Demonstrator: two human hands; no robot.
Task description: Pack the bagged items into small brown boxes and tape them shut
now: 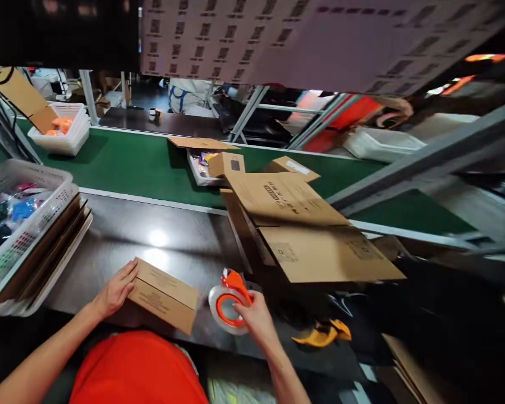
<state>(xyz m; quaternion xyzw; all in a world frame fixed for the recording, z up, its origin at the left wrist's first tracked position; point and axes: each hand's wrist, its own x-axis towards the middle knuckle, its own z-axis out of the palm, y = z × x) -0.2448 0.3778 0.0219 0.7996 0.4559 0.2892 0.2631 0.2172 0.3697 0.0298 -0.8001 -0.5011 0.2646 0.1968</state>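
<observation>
A small closed cardboard box [164,294] lies at a slant on the metal table [151,224], near its front edge. My left hand [120,289] rests on the box's left end, fingers pressed together against its top and side. Right of the box, my right hand [252,314] grips an orange tape dispenser [231,303] with a roll of clear tape, held just above the table. A narrow gap separates the dispenser from the box.
White basket of bagged items [59,196] with cardboard sheets beside it at left. Large open carton [294,224] on the right; yellow-orange object [320,335] below it. Behind runs a green conveyor [130,165] carrying a tray and boxes. Metal frame bars [425,163] cross the right side.
</observation>
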